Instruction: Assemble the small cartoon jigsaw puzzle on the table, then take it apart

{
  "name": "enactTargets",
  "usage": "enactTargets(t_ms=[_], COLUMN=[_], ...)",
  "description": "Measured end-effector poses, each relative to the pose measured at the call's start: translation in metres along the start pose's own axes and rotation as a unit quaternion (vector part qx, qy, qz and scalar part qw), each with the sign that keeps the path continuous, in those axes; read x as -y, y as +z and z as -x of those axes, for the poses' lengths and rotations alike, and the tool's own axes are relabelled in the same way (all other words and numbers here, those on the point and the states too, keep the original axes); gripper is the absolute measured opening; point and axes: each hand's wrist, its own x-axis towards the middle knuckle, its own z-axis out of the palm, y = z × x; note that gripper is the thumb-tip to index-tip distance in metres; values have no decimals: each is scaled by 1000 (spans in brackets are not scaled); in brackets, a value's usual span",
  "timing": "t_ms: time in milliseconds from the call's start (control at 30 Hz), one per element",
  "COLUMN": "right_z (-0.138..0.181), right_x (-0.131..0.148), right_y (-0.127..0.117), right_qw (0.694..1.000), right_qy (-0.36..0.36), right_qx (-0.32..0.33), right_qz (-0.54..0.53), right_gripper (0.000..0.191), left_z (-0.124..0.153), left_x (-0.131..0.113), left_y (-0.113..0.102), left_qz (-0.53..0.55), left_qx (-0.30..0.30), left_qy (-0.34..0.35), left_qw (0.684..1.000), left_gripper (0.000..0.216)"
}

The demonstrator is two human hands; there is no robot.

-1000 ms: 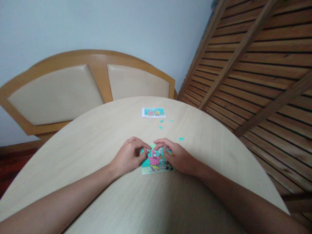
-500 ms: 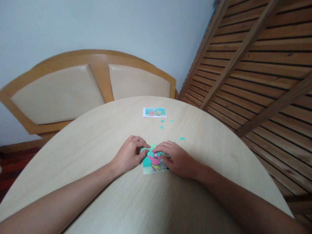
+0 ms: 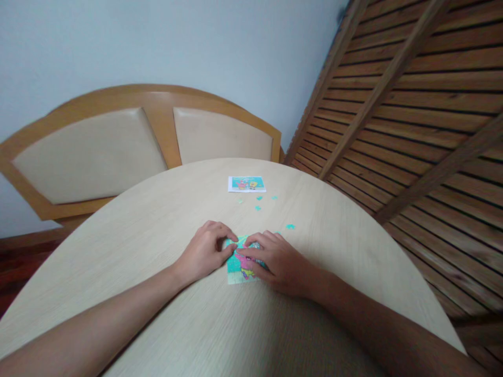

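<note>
A jigsaw puzzle (image 3: 234, 276) with a pink starfish character on a teal background lies flat on the table in front of me. My left hand (image 3: 206, 248) is at its upper left corner, with thumb and forefinger closed together on the edge. Over the right part of the puzzle rests my right hand (image 3: 281, 264), fingers stretched out and apart, touching the surface near the starfish's head. This hand hides much of the puzzle's right side. Just beyond my right fingers lies a loose teal puzzle piece (image 3: 290, 226).
Farther back on the round table (image 3: 157, 209) lies a printed picture card (image 3: 247, 184) with the same characters. Several loose pieces, including a teal one (image 3: 258, 208), lie before it. A padded chair back (image 3: 94, 152) and a slatted wooden panel (image 3: 412, 115) stand beyond.
My right hand has shifted slightly left over the puzzle, its fingers now stretched across the starfish. My left hand stays at the upper left corner. The whole view has shifted slightly.
</note>
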Motion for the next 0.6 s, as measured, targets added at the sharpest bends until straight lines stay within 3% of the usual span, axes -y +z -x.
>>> enactTargets(t_ms=[133,300,433,600], right_z=[-1,-2,-1,3], right_x=[-6,-19,-35,-63], right_y=[1,-2,-9,-13], right_qw=[1000,1000,998,994], right_qy=[3,20,52,85], right_qx=[10,-1,-23,-72], right_qz=[8,11,11,10], right_gripper=[33,38,40,51], left_z=[1,6,12,22], left_x=[-4,-21,-37,-53], left_y=[-4,-9,-7,0], left_qz=[-47,-192,-266,-275], left_qx=[11,41,59,53], left_qy=[39,103,98,75], left_qw=[998,975,957,957], left_gripper=[9,25,36,40])
